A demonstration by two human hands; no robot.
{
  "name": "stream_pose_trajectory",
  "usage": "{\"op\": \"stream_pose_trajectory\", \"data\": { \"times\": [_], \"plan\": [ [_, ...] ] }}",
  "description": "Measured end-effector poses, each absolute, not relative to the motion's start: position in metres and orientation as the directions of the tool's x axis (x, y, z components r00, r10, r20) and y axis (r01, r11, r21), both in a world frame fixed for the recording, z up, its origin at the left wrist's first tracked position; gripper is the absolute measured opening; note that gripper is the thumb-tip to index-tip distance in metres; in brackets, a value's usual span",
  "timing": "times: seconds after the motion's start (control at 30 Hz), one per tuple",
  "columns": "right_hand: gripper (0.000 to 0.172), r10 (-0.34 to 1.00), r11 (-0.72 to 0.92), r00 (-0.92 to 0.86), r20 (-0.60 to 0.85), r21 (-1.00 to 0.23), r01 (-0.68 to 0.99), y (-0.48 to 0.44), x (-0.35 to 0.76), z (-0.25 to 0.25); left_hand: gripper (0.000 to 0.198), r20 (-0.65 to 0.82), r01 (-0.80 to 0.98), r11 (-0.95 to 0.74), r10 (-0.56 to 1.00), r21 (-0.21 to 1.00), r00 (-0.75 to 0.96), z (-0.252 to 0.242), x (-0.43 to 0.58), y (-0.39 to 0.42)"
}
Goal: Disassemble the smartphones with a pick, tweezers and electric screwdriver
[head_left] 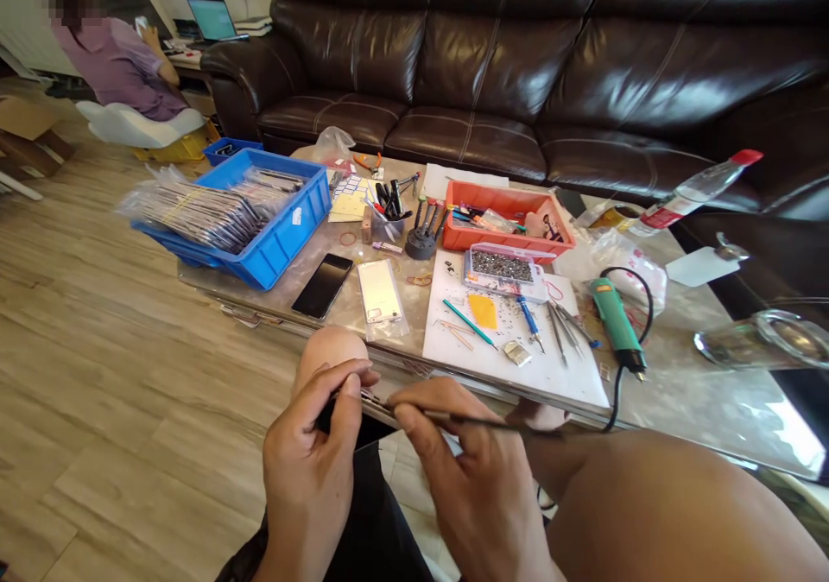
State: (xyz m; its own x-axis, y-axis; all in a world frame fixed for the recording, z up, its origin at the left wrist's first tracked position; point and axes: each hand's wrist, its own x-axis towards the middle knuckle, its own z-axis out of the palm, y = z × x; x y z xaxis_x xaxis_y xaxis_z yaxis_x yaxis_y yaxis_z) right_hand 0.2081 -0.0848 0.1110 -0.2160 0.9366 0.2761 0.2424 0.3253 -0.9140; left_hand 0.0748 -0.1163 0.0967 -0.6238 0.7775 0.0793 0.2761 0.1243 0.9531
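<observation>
At the near edge of a glass table [673, 392], a left hand [307, 470] and a right hand [470, 478] are raised just above the person's bare knee [330, 356]. The left hand is closed in a pinch, thumb and fingers gripping a small metal strip [370, 398], too small to make out in detail. The right hand holds a thin dark probe [472, 420] between thumb and fingers, much as one holds a pen, with its tip meeting the strip. Farther onto the table, a white board [518, 375] holds tweezers [562, 332], a blue screwdriver [529, 316] and a plastic box of screws [502, 265]. Just right of the board lies a green power tool [615, 323] with a black cord. Beyond are an orange tray [505, 228] full of tools and a blue crate [285, 228] packed with bagged stacks of thin parts. A black phone [322, 286] and a bagged gold panel [379, 293] lie near the table's edge. Behind the table stretches a dark leather sofa [420, 47]. At far left, a co-worker [117, 68] in a mauve shirt sits near a laptop [213, 19].
</observation>
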Motion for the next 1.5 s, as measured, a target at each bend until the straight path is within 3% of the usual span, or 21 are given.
{"op": "stream_pose_trajectory", "data": {
  "times": [0.17,0.3,0.4,0.5,0.7,0.83,0.97,1.23,1.33,1.5],
  "plan": [
    [0.030,0.947,0.027,-0.322,-0.007,-0.995,0.100,-0.068,0.211,0.120,0.022,0.088,0.293,0.117,0.794,0.949,-0.602,0.097,0.074,-0.122],
    [0.033,0.949,-0.006,-0.316,-0.023,-0.998,0.056,-0.069,0.212,0.120,0.023,0.096,0.308,0.107,0.811,0.945,-0.577,0.100,0.074,-0.124],
    [0.024,0.950,0.128,-0.304,0.077,-0.980,0.151,-0.074,0.216,0.121,0.021,0.084,0.279,0.104,0.804,0.955,-0.588,0.101,0.074,-0.122],
    [0.012,0.912,0.337,-0.311,0.269,-0.921,0.193,-0.082,0.224,0.119,0.019,0.086,0.267,0.093,0.805,0.959,-0.587,0.103,0.075,-0.116],
    [0.026,0.782,0.612,-0.371,0.501,-0.732,0.300,-0.095,0.238,0.105,0.015,0.127,0.276,0.058,0.785,0.959,-0.607,0.102,0.079,-0.112],
    [0.032,0.710,0.702,-0.331,0.621,-0.588,0.403,-0.106,0.234,0.089,0.014,0.114,0.261,0.061,0.788,0.963,-0.605,0.100,0.080,-0.115],
    [0.030,0.701,0.692,-0.248,0.668,-0.553,0.464,-0.115,0.225,0.073,0.015,0.085,0.255,0.096,0.783,0.962,-0.617,0.100,0.081,-0.116],
    [0.027,0.804,0.584,-0.183,0.566,-0.693,0.423,-0.110,0.214,0.077,0.012,0.117,0.244,0.057,0.759,0.968,-0.641,0.098,0.083,-0.113],
    [0.014,0.907,0.420,-0.166,0.386,-0.850,0.317,-0.098,0.217,0.092,0.010,0.124,0.244,0.044,0.766,0.969,-0.631,0.096,0.083,-0.114],
    [0.027,0.950,0.051,-0.310,-0.016,-0.978,0.204,-0.077,0.225,0.114,0.010,0.150,0.276,0.023,0.795,0.961,-0.588,0.094,0.081,-0.117]
  ]
}}
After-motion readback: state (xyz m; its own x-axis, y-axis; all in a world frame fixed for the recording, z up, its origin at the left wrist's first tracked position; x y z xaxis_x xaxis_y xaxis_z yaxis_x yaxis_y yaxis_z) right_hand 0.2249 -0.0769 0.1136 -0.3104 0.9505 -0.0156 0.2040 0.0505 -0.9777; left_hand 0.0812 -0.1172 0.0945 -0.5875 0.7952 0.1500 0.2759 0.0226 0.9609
